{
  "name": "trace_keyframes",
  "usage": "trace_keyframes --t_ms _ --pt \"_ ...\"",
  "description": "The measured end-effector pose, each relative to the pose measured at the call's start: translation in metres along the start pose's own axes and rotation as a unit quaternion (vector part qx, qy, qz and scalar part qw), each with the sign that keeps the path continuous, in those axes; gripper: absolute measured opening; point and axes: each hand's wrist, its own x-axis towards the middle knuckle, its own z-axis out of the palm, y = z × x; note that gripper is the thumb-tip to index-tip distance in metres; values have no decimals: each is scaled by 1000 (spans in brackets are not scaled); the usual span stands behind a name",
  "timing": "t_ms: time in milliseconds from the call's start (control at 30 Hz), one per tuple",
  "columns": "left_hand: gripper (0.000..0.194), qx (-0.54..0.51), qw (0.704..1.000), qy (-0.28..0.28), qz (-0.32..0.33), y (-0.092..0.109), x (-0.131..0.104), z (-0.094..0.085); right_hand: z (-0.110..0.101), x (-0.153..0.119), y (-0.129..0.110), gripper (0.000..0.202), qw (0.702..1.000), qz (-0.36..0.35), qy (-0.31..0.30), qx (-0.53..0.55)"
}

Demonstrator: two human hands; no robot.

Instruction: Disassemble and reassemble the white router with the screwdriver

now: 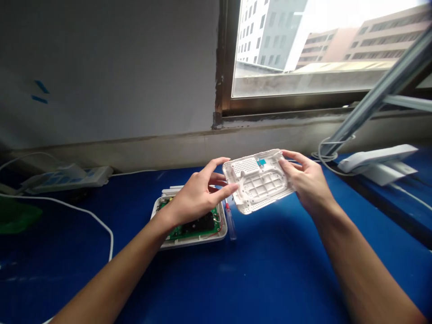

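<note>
Between my two hands I hold a white plastic cover above the blue table, tilted, with its ribbed inner side facing me and a small teal patch near its top. My left hand pinches its left edge between thumb and fingers. At the right end, my right hand grips it, thumb on the inner face. Below my left hand lies an open white casing with a green circuit board inside, partly hidden by that hand. A screwdriver with a clear handle lies just right of the casing.
A power strip with white cables sits at the back left beside a green item. Toward the back right, a metal pole slants upward near another white power strip. The wall and window stand behind the blue table.
</note>
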Motion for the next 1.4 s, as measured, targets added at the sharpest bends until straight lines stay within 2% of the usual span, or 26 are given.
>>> trace_keyframes --t_ms 67,133,300,500,633,767,867,933,967,1033,1100,1133,1167,1233,1333,1400 --pt "62 142 989 18 30 -4 6 5 -16 12 15 51 999 -1 18 -42" --pt "54 241 968 24 62 -9 9 9 -30 21 29 51 997 0 30 -71" --pt "39 332 937 -10 103 -21 10 12 -48 35 57 40 978 -3 68 -199" --pt "25 393 908 -87 119 -25 6 19 -31 36 74 36 929 -33 69 -362" --pt "23 406 899 -85 141 -25 2 21 -18 33 81 43 897 -54 78 -432" --pt "29 400 900 -36 167 -25 -6 11 -16 31 82 44 878 -63 81 -468" --pt "34 397 903 -5 161 -26 -17 -4 -17 26 71 46 869 -79 89 -481" --pt "38 395 907 8 142 -28 -27 -15 -14 18 54 50 862 -117 117 -480" --pt "40 394 910 10 129 -29 -32 -20 -10 12 42 45 858 -174 134 -464" --pt "44 395 912 3 112 -33 -44 -31 0 -5 18 31 875 -254 90 -403" --pt "47 401 910 -8 103 -38 -56 -40 15 -25 -5 24 897 -259 -21 -358" --pt "49 403 910 -11 101 -41 -62 -44 24 -35 -14 20 898 -253 -93 -348" --pt "51 405 909 -12 99 -44 -68 -48 32 -45 -21 17 891 -236 -168 -348" --pt "58 409 907 -12 98 -49 -77 -55 46 -61 -26 10 867 -206 -266 -367" --pt "72 413 905 -22 99 -53 -87 -64 59 -75 -19 12 837 -174 -325 -405" --pt "82 412 906 -31 96 -52 -91 -69 64 -77 -11 16 829 -154 -347 -411"
